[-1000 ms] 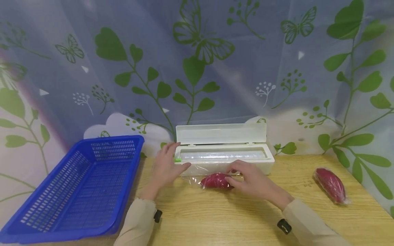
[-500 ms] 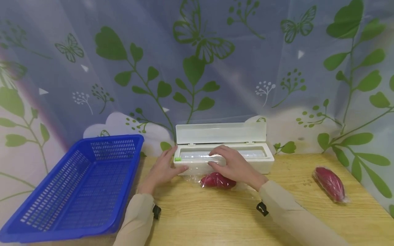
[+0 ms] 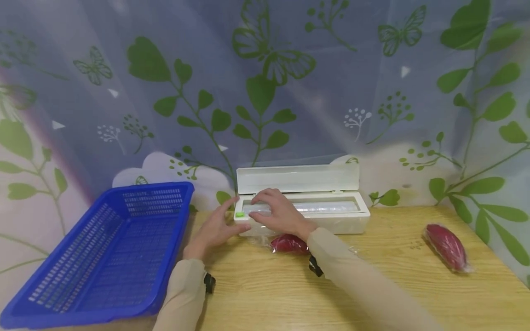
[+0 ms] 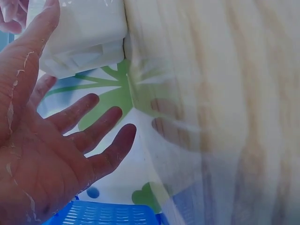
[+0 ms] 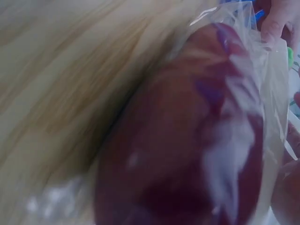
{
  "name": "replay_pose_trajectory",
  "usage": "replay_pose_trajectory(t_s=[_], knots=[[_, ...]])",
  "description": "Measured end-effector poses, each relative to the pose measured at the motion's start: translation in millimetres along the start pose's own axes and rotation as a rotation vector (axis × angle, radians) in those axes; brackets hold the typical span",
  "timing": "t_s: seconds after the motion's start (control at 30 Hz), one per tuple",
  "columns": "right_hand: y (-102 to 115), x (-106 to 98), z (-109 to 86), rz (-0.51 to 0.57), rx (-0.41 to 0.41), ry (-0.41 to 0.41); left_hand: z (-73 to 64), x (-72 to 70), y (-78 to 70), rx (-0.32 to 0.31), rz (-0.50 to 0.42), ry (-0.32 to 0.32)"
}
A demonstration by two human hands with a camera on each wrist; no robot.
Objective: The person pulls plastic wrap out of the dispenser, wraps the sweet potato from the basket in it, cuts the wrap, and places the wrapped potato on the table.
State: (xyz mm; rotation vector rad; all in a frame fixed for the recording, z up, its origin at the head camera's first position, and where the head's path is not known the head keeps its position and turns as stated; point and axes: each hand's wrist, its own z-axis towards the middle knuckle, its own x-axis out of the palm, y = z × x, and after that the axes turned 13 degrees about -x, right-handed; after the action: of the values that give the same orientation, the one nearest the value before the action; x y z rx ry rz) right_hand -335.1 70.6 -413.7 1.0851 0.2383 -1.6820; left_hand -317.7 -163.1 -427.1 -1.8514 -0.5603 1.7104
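Observation:
A white cling film dispenser (image 3: pixel 348 224) stands with its lid raised and a roll of cling film (image 3: pixel 331 207) inside. At its left end sits a green slide cutter (image 3: pixel 239 214). My left hand (image 3: pixel 213 232) is at that end, thumb by the front corner; the left wrist view shows its fingers (image 4: pixel 110 157) spread. Over the dispenser's left part is my right hand (image 3: pixel 281 214), fingers bent and thumb apart, close to the cutter. Below it on the table lies a reddish-purple sweet potato (image 3: pixel 287 243) under clear film, filling much of the right wrist view.
To the left stands a blue perforated plastic basket (image 3: pixel 159 285). A second sweet potato (image 3: pixel 447 247), wrapped in film, lies at the right of the wooden table (image 3: pixel 265 294). A leaf-patterned curtain (image 3: pixel 314 124) hangs right behind the dispenser.
My right hand has left the sweet potato and moved left across the dispenser toward the green cutter. My left hand has shifted slightly, staying by the left end.

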Motion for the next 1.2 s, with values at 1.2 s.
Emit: replay_pose_trajectory(t_s=[1.2], knots=[[10,13,14.5,-0.048,0.129,0.116,-0.7,-8.9,-5.3,-0.040,0.134,-0.021]])
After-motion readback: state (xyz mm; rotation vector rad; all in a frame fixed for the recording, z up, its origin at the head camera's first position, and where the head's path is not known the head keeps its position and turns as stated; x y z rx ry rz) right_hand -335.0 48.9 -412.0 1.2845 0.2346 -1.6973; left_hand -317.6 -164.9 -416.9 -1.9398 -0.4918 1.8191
